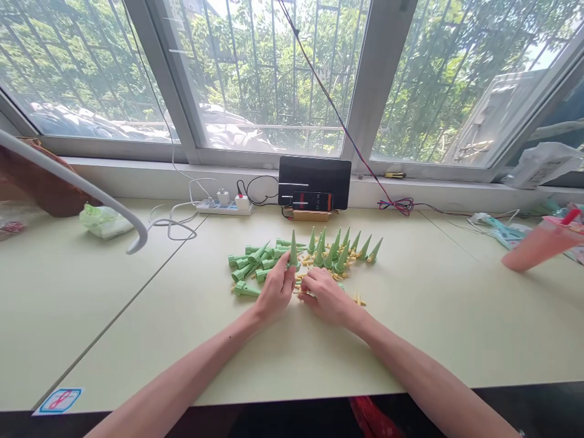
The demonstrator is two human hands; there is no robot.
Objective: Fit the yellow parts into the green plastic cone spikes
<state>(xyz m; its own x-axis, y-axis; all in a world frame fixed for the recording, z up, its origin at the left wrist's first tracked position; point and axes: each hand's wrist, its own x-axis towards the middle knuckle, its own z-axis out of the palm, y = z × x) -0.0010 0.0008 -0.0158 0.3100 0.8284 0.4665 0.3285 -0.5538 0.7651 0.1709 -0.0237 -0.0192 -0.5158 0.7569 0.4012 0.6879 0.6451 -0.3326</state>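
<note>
My left hand [277, 285] is closed around a green plastic watering spike [293, 244], held upright with its tip pointing up. Just beside it, my right hand [326, 294] has its fingers curled together low over the table; a small yellow piece seems to be at its fingertips, partly hidden. Loose green spikes [246, 271] lie in a pile to the left of my left hand. Beyond my right hand stand several upright green spikes [343, 258] with yellow pieces at their bases. Small yellow valve pieces [359, 300] are scattered among and around them.
A phone [312, 201] leans against a dark tablet [314, 173] at the back. A power strip [225, 208] with white cables lies left of them. A pink drink cup [541, 243] tilts at the right. A white curved bar [82, 188] crosses the left side.
</note>
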